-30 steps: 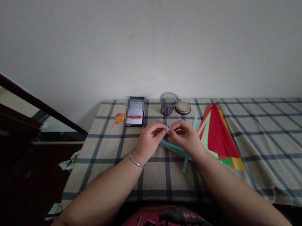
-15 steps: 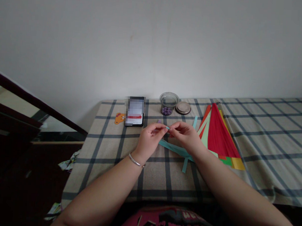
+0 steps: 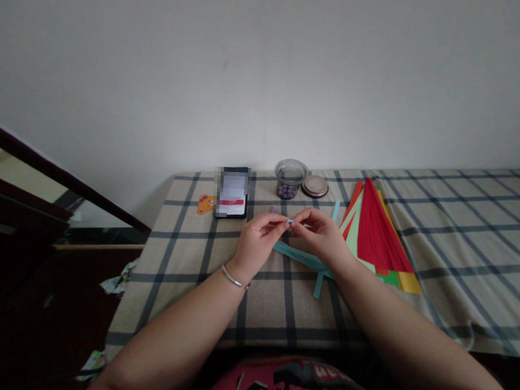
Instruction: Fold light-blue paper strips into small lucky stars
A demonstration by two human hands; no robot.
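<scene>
Between the fingertips of both hands is a tiny light-blue piece of folded paper (image 3: 290, 221). My left hand (image 3: 260, 235) pinches it from the left, a silver bangle on that wrist. From the right, my right hand (image 3: 321, 235) pinches the same piece with thumb and forefinger. Under and beside the right hand lie light-blue paper strips (image 3: 298, 255), partly hidden by it. A clear cup (image 3: 291, 174) with small purple folded pieces (image 3: 286, 191) at its bottom stands just beyond the hands.
A round lid (image 3: 315, 186) lies right of the cup. A phone (image 3: 233, 194) stands left, beside an orange bear cutout (image 3: 205, 204). Fanned red paper strips (image 3: 381, 240), with green, orange and yellow ones, lie right. The checked tablecloth (image 3: 188, 255) meets a wall behind.
The fingers have shifted very slightly around the small light-blue piece. Everything else on the table stays where it was.
</scene>
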